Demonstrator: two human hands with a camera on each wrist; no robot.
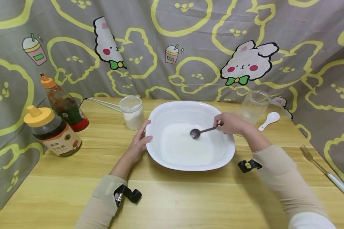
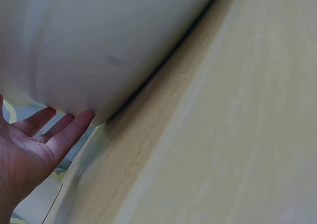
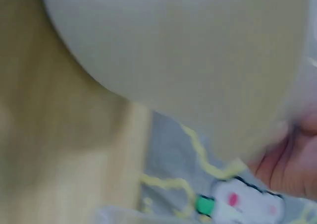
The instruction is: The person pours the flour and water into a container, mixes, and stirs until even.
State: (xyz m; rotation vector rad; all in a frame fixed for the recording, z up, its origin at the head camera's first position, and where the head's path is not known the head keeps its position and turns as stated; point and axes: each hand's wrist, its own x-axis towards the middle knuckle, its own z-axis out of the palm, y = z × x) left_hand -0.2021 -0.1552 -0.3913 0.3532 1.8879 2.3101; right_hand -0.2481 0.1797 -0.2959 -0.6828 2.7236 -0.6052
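Observation:
A white oval basin (image 1: 156,159) with a shallow milky-white liquid (image 1: 174,146) stands mid-table. My right hand (image 1: 232,123) grips the handle of a dark brown spoon (image 1: 195,133) over the basin's right rim; the spoon's round bowl is at the liquid. Blurred at the edge of the right wrist view, the same hand (image 3: 292,159) shows beside the basin's outer wall (image 3: 173,45). My left hand (image 1: 137,143) touches the basin's left side, thumb and fingers at the rim. Its fingers look straight and spread against the basin (image 2: 99,45) in the left wrist view.
Left of the basin are a jar of white powder (image 1: 133,117), a yellow-capped honey bottle (image 1: 56,135) and a sauce bottle (image 1: 67,108). Thin sticks (image 1: 104,103) lie behind. At right are a clear jar (image 1: 253,106), a white spoon (image 1: 270,119) and a fork (image 1: 323,165). A patterned curtain (image 1: 189,73) hangs behind.

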